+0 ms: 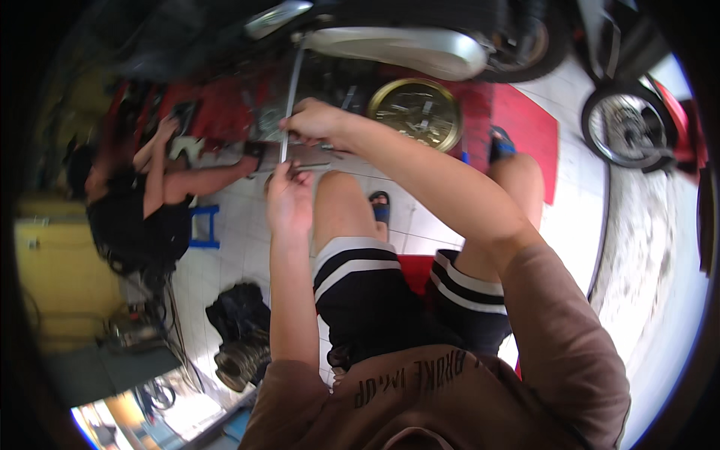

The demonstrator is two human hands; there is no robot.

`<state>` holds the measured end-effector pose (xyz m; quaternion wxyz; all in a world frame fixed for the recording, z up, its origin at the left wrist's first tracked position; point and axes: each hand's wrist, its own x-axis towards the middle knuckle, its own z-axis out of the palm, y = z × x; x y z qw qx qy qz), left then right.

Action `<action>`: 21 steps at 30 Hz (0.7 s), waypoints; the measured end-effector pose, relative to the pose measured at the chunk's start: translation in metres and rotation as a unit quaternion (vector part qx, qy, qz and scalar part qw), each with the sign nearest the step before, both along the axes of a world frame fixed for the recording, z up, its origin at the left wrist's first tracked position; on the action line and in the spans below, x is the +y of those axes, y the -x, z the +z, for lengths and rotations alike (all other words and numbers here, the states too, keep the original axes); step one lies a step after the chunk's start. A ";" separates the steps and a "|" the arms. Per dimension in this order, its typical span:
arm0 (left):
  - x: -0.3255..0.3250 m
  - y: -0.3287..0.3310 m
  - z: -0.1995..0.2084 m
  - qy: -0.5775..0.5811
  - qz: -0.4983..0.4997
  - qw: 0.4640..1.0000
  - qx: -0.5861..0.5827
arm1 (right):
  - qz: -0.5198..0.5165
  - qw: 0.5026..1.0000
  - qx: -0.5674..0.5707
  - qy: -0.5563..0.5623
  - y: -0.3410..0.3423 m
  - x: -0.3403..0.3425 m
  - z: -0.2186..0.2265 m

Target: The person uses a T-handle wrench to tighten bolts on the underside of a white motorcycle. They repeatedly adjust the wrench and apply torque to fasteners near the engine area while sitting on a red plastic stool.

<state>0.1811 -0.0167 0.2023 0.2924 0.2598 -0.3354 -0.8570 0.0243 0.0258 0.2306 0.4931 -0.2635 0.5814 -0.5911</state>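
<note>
Both my hands are on a long silver metal bar [294, 82]. My right hand [315, 121] closes round its middle, while the fingers of my left hand [291, 199] curl at its near end. The bar's far end meets the underside of a motorbike beside a long silver cover [397, 49]. Whether that end is seated on a bolt is too blurred to tell. Just right of my right hand, a round gold-rimmed tray [415, 112] holds small metal parts.
At the left another person [139, 202] sits by a blue stool [205, 227], handling something dark. A dark engine-like part [241, 364] lies on the tiled floor, lower left. Red boards [525, 135] lie under the motorbike. A wheel [628, 124] stands at the right.
</note>
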 end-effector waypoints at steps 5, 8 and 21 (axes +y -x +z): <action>0.072 0.018 -0.039 -0.111 -0.116 0.986 0.047 | 0.007 0.879 0.458 -0.134 0.011 0.040 -0.022; 0.075 0.025 -0.057 -0.166 -0.267 0.939 0.142 | 0.090 0.826 0.456 -0.320 0.009 0.053 0.014; 0.073 0.043 -0.049 -0.294 -0.357 0.873 0.153 | 0.143 0.701 0.511 -0.477 -0.031 0.081 0.012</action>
